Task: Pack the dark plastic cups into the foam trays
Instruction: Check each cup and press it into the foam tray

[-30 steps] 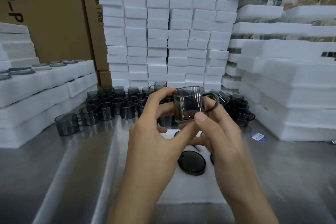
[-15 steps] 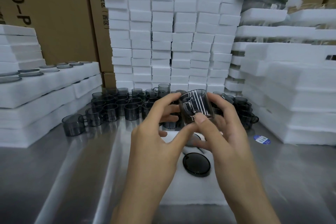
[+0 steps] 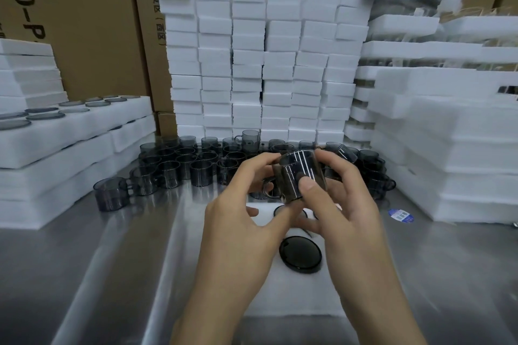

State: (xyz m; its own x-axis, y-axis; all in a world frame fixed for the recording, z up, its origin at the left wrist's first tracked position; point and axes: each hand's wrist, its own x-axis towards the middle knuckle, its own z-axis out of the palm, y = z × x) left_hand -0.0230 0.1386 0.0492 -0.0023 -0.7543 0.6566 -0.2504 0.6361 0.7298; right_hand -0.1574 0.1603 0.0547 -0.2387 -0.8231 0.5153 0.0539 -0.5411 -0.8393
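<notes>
Sitting sunk in the foam tray (image 3: 294, 298): a dark cup (image 3: 300, 256).

Smoky dark cups (image 3: 179, 168), white foam trays (image 3: 294, 300), brown cartons (image 3: 92, 22).

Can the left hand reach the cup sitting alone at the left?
Probably yes, once it lets go: the left hand grips the held cup, but nothing stands on the table between it and the lone cup.

One head-worn, wide-angle view
It looks forward and down from close above the foam tray (image 3: 297, 300), facing the foam blocks (image 3: 249, 64) stacked beyond it.
</notes>
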